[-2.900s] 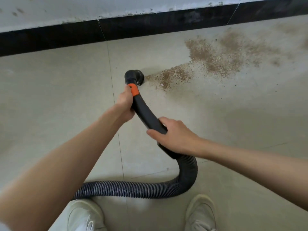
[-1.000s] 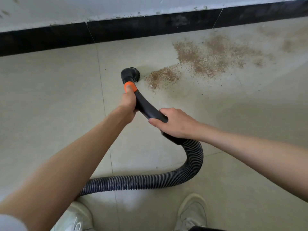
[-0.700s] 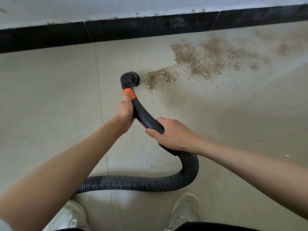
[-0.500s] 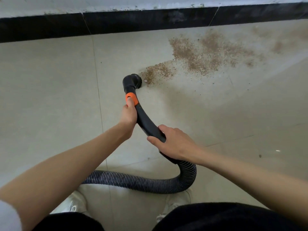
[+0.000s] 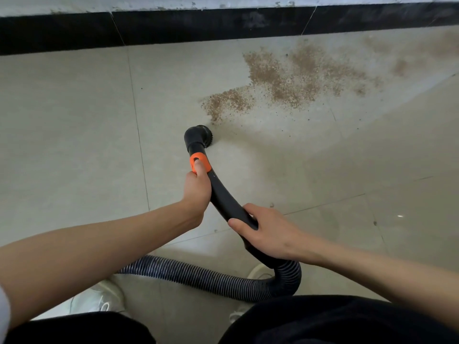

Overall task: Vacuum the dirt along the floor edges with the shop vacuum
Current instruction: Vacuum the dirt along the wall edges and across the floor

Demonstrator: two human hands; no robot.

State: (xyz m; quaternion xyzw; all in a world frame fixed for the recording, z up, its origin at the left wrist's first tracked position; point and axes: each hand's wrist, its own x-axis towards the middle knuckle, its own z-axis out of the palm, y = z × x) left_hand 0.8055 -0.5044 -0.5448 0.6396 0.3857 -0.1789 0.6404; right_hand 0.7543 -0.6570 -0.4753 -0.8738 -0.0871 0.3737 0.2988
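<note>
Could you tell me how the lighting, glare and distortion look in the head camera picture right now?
Head view: soft, even daylight; a faint shadow spreads right of the brush nozzle; a small glare spot sits on the floor tile at right; wide-angle distortion bows the black baseboard; the dirt is reasonably sharp, the far right corner softer; both forearms loom large.

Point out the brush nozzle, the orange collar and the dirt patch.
brush nozzle (image 5: 197, 137): head view, on its black hood.
orange collar (image 5: 202, 163): head view, on its right side.
dirt patch (image 5: 280, 80): head view, in its dense middle.
</note>
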